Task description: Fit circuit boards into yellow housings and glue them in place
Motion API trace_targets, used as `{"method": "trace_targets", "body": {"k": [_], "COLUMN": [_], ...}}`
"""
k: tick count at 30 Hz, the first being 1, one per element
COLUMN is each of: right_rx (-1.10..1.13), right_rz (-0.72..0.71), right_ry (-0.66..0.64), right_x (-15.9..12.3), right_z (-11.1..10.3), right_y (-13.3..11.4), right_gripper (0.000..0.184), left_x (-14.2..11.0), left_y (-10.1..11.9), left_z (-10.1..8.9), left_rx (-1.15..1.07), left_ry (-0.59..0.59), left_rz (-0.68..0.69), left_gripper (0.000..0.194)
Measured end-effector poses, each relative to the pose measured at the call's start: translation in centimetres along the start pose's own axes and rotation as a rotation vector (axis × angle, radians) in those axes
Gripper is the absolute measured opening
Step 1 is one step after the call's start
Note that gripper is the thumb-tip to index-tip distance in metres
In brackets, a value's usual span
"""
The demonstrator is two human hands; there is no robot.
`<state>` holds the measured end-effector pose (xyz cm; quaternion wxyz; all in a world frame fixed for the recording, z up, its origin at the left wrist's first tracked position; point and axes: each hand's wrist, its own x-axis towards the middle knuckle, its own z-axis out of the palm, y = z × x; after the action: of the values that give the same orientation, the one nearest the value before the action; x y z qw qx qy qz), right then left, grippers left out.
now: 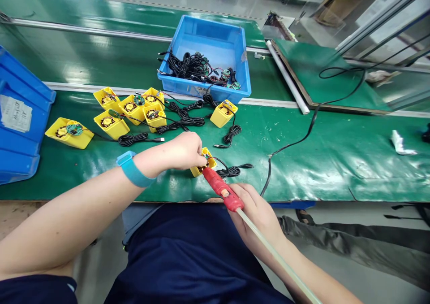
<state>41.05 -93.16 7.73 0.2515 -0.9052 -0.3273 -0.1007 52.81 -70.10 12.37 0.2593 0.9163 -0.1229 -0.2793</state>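
Note:
My right hand (258, 210) is closed round the grip of a red glue gun (218, 187), with a long pale glue stick (268, 245) running out of its back end. The gun's nose points into a small yellow housing (196, 171) near the table's front edge. My left hand (186, 150), with a blue band (132, 169) on its wrist, is closed in a pinch over that housing's opening. Whatever its fingertips hold is hidden. A coiled black cable (231, 171) comes out of the housing to the right.
Several yellow housings (117, 127) with coils, green boards and black cables stand at left; another yellow housing (221, 115) stands farther back. Behind is a blue bin (204, 89) of cables and boards. A blue crate (20, 151) is at far left. A black cord (292, 142) crosses the green table.

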Motion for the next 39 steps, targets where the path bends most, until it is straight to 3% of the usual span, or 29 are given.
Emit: {"method": "trace_targets", "body": {"k": [39], "right_rx": [0.035], "right_rz": [0.053], "right_ry": [-0.007], "right_x": [-0.26], "right_z": [-0.11], "right_y": [0.13], "right_gripper": [0.026], "left_x": [-0.08], "left_y": [0.39], "left_z": [-0.12], "left_rx": [0.020], "left_ry": [0.001], "left_rz": [-0.004], "left_gripper": [0.020]}}
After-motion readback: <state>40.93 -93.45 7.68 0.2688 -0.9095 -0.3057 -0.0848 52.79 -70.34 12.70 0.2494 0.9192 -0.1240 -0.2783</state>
